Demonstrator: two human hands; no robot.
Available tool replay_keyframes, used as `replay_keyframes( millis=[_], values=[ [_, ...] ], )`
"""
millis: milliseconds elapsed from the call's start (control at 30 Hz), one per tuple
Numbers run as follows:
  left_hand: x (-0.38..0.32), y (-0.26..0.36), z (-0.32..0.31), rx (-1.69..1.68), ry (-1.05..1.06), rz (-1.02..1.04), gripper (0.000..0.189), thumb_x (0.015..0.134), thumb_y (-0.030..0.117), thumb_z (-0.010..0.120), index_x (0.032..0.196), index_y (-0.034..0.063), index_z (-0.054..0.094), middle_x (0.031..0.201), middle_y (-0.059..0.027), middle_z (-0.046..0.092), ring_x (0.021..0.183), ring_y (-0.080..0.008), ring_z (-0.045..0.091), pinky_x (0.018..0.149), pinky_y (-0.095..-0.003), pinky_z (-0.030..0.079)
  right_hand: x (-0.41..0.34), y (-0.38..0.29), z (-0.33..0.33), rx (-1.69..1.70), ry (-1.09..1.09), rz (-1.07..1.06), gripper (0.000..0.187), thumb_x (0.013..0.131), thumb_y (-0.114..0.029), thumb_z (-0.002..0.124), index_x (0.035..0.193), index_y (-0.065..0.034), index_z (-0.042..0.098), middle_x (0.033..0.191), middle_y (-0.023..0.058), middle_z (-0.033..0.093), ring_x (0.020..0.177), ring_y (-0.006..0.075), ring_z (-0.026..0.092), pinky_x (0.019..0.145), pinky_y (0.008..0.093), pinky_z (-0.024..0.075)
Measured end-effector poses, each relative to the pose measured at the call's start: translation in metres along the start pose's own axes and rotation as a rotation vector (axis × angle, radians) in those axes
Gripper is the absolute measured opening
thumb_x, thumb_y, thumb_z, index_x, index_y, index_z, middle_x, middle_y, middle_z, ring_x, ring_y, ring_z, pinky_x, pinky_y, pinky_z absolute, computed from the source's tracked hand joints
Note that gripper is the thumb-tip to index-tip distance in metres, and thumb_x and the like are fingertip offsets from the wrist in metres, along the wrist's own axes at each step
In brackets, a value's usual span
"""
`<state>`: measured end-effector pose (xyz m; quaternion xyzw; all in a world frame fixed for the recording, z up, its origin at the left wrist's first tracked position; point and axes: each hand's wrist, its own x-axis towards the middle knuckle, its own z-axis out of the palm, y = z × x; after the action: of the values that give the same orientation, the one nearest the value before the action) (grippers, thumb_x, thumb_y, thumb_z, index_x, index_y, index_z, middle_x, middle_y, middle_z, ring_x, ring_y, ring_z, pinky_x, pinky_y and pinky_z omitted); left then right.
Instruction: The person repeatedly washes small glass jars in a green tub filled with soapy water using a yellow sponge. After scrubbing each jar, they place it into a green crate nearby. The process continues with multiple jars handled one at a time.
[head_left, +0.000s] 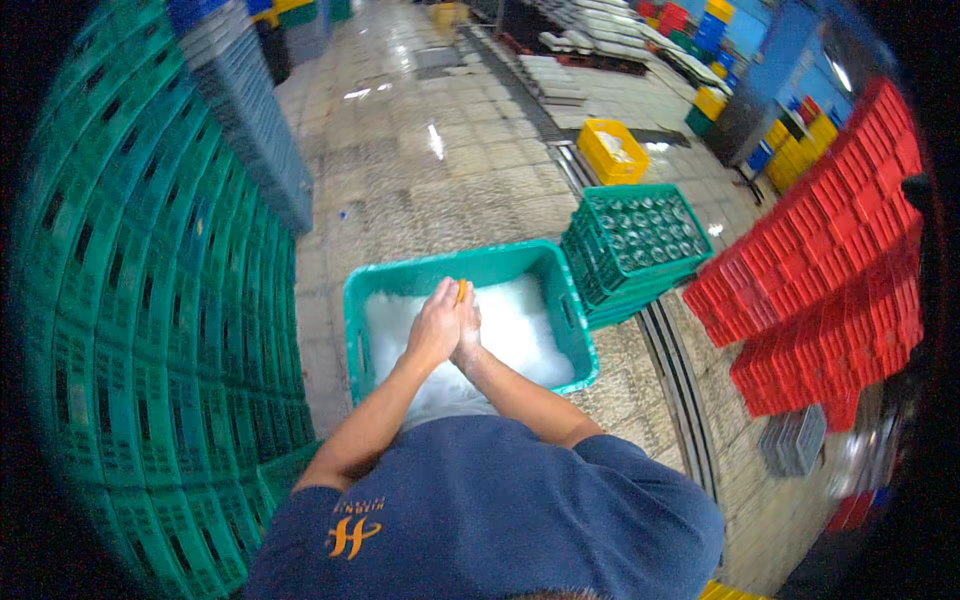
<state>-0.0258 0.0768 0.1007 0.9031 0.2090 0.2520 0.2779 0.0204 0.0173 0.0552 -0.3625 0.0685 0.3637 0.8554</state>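
A large green plastic tub (457, 259) holds a white substance (525, 319), whose kind I cannot tell. Over its middle, my left hand (437, 319) and my right hand (469, 319) are pressed together. A small orange-yellow thing (462, 289) shows between the fingers at the top; its kind is unclear, and so is which hand grips it. The palms are hidden. Against the tub's right side stands a stack of green crates (600, 277), with rows of round, clear items in the top one.
Tall stacks of green crates (172, 300) rise on the left, beside a grey-blue stack (255, 112). Red crates (817, 247) lean at the right. A yellow crate (634, 172) with white contents stands beyond the green crates. A metal-edged floor channel (682, 405) runs along the tiled floor.
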Motion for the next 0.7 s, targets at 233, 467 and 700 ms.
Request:
replay_keyframes(
  millis=[233, 467, 700],
  values=[
    [0.019, 0.037, -0.009, 0.254, -0.075, 0.072, 0.034, 0.105, 0.023, 0.05, 0.127, 0.0054, 0.068, 0.139, -0.0226, 0.062, 0.124, -0.0423, 0.062, 0.107, -0.0441, 0.05, 0.014, -0.033, -0.001, -0.216, 0.055, -0.085, 0.06, 0.107, -0.06, 0.044, 0.128, -0.0044, 0.053, 0.12, 0.0108, 0.062, 0.108, 0.0226, 0.06, 0.096, 0.0388, 0.0514],
    [0.053, 0.006, 0.004, 0.129, -0.178, -0.121, 0.028, 0.102, 0.018, 0.053, 0.122, 0.0079, 0.07, 0.123, -0.0159, 0.071, 0.105, -0.0294, 0.072, 0.086, -0.0416, 0.058, 0.005, -0.081, -0.024, 0.327, -0.597, 0.611, 0.072, 0.102, -0.07, 0.041, 0.132, -0.006, 0.056, 0.117, 0.0123, 0.068, 0.103, 0.0272, 0.068, 0.09, 0.0419, 0.0574],
    [0.032, 0.047, 0.042, 0.399, -0.081, -0.264, 0.03, 0.104, 0.02, 0.048, 0.118, 0.0041, 0.068, 0.105, -0.0229, 0.072, 0.087, -0.0413, 0.072, 0.075, -0.05, 0.058, 0.006, -0.061, -0.034, -0.231, -0.023, 0.213, 0.061, 0.104, -0.06, 0.051, 0.132, -0.0057, 0.055, 0.119, 0.011, 0.066, 0.108, 0.0226, 0.065, 0.091, 0.0372, 0.0557]
  ],
)
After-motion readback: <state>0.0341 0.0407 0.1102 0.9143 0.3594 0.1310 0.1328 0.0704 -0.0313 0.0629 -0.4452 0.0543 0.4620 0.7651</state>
